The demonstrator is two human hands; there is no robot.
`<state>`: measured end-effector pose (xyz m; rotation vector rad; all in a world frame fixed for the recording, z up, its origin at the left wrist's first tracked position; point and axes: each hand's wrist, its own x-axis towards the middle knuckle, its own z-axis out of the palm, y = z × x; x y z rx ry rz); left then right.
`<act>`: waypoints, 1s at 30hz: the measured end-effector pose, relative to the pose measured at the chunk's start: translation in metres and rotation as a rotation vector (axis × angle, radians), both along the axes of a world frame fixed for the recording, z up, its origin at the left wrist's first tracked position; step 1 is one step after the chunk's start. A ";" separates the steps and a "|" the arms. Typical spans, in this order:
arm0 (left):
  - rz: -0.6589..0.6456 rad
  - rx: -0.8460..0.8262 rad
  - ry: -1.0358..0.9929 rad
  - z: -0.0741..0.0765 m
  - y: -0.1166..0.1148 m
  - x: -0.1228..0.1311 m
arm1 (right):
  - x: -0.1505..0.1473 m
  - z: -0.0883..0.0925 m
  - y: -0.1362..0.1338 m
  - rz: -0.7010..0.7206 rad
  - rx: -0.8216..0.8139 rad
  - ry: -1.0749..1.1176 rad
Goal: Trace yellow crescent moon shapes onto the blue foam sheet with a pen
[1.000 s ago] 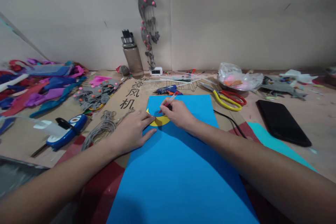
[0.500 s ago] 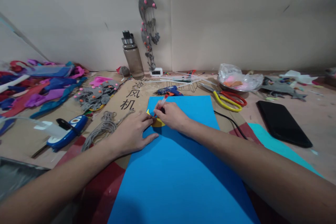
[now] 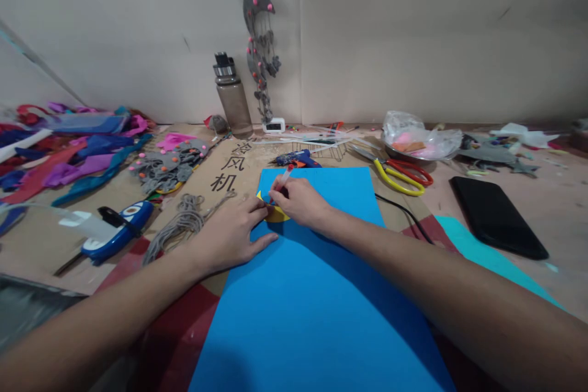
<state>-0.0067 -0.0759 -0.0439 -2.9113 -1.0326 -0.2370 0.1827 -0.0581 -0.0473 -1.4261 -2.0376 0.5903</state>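
A large blue sheet [image 3: 331, 294] lies in front of me, running from the near edge toward the back of the table. On its far left part rests a yellow curved cutout [image 3: 278, 215], partly covered by my hands. My left hand [image 3: 234, 226] lies flat with its fingertips on the cutout's left side and its thumb stretched over the blue sheet. In my right hand [image 3: 301, 199] is a pen [image 3: 286, 174] with a clear barrel and a red end, held in a writing grip. Its tip comes down by the cutout, mostly hidden by my fingers.
Behind the sheet lies a blue glue gun [image 3: 298, 158]. Yellow- and red-handled scissors [image 3: 399, 176] and a black phone [image 3: 498, 215] are on the right. Grey cord [image 3: 179, 223], a blue plugged device [image 3: 119, 236] and felt scraps [image 3: 87, 153] occupy the left. A bottle [image 3: 235, 101] stands at the back.
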 end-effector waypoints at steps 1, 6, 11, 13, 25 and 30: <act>0.000 -0.003 -0.002 0.000 0.000 0.000 | 0.000 0.000 0.000 -0.002 -0.005 0.000; -0.001 0.000 -0.024 0.002 -0.001 0.001 | 0.002 0.002 -0.001 -0.012 -0.009 -0.008; -0.003 -0.013 -0.011 0.002 0.000 0.000 | 0.005 0.001 0.000 -0.011 -0.004 -0.015; -0.006 -0.016 -0.013 0.002 0.001 0.000 | 0.006 0.001 -0.001 -0.010 -0.002 -0.016; 0.008 0.004 0.008 0.002 0.003 0.000 | 0.019 0.003 -0.005 -0.023 -0.005 -0.008; -0.015 -0.016 0.003 0.005 0.005 0.003 | 0.019 0.001 -0.005 -0.050 -0.024 -0.015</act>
